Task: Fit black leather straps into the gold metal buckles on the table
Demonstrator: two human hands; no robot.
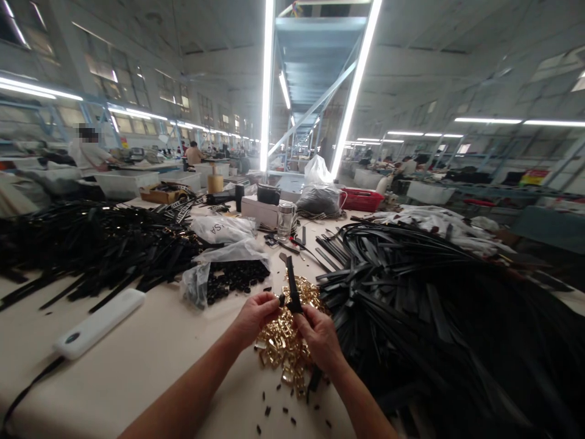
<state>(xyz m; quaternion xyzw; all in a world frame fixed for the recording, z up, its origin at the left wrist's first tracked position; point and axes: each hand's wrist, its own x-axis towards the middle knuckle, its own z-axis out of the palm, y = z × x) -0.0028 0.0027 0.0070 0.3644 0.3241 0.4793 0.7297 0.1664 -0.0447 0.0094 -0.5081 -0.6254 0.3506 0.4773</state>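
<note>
My right hand [320, 336] is closed on a black strap [292, 281], whose long end points up and away from me. Pinched between the thumb and fingertips of my left hand [256, 314] is a small black piece [281, 300], just left of the strap. Its exact shape is too small to make out. Both hands are above a heap of shiny gold metal buckles [278, 338]. An open plastic bag [196, 283] of small black pieces [237, 275] lies beyond my left hand.
A large pile of black straps [411, 292] covers the right side, and another pile [91, 244] lies at the left. A white corded device [100, 323] rests on the table [159, 366]. Farther back stand a glass jar [286, 221] and a red basket [363, 200]. A person [86, 152] works at far left.
</note>
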